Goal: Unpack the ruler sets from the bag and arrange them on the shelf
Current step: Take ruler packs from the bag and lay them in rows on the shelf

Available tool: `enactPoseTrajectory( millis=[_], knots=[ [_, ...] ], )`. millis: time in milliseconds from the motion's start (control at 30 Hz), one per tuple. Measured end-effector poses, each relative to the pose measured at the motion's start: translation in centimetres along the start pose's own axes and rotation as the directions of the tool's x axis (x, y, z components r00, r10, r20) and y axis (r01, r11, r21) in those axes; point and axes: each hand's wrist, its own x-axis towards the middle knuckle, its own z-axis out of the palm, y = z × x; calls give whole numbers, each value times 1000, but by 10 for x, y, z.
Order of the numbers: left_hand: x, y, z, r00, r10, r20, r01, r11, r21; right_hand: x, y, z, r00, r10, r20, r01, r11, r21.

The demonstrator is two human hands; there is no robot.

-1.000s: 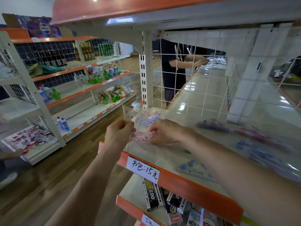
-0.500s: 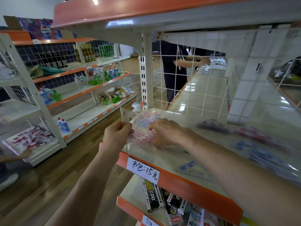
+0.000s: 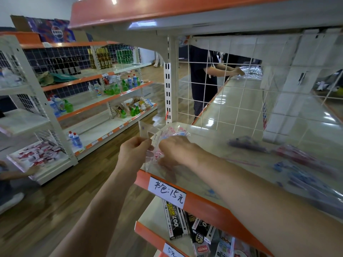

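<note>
**Fingers work at the mouth of the clear bag, over the left corner of the shelf**

Thumb and fingers of the left hand pinch the edge of the bag and hold it up. The right hand reaches into the mouth, its fingers curled onto a pink-and-blue ruler set that is partly inside the plastic. The fingertips themselves are hidden.

I judge this to be the unpacking step: one set is on its way out and not yet laid down. Next, the right hand should draw the set free while the left keeps the bag steady, then carry it to the right and lay it flat.

Further right on the shelf lie other sets, blurred: a purple one, a red one and a blue one. Between the hands and the purple set the shelf shows bare room. At the back stands a wire grid, at the left corner a slotted post. The orange front edge, with its price label, lies just under the bag, so a slippery pack could slide off it.
</note>
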Motion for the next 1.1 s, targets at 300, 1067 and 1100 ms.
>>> enactPoseTrajectory(
  millis=[300,1067,1100],
  knots=[
    [0,2,2,999,-16,-33,15,1000,-22,-4,-10,3,990,-125,-59,106,962,-254],
    [-38,25,73,974,10,227,23,989,-143,-120,123,-2,908,384,-168,-196,742,641],
    [-41,28,80,965,21,262,19,989,-149,-127,128,-4,904,397,-162,-214,745,631]
  ],
)
